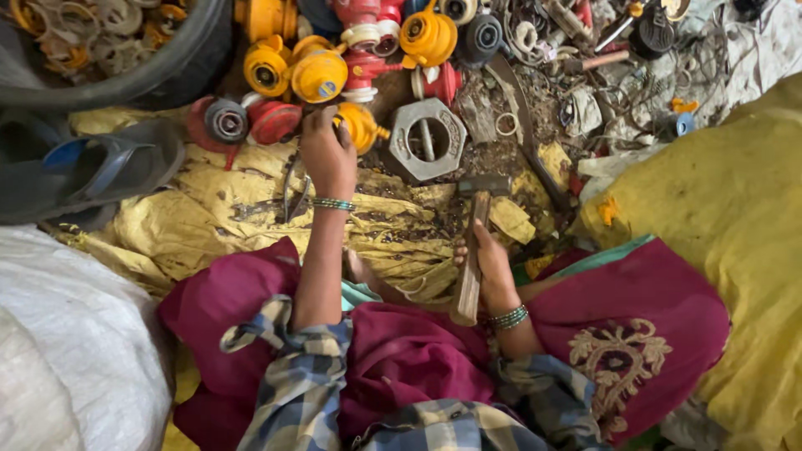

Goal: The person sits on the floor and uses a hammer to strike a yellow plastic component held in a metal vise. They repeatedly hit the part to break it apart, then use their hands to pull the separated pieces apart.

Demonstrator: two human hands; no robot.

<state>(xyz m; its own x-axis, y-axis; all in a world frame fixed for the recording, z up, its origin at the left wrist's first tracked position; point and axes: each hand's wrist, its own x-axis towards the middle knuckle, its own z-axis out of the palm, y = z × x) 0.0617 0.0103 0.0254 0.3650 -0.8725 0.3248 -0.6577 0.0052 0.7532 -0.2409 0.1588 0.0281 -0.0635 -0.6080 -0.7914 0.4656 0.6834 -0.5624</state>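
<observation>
My left hand (327, 154) reaches forward and is shut on a yellow round plastic part (361, 127) lying on the ground. My right hand (491, 269) grips the wooden handle of a hammer (474, 238), whose metal head rests on the ground near a grey hexagonal metal block (427, 138). Both wrists carry green bead bangles. I sit on the ground in maroon clothes and a checked shirt.
A pile of yellow and red round parts (317, 71) lies ahead. A dark tub (125, 58) of scrap rings stands at the far left, with a grey sandal (92, 167) below it. Yellow sacking (727, 209) lies right, a white sack (75, 351) near left. Metal scrap (585, 75) covers the far right.
</observation>
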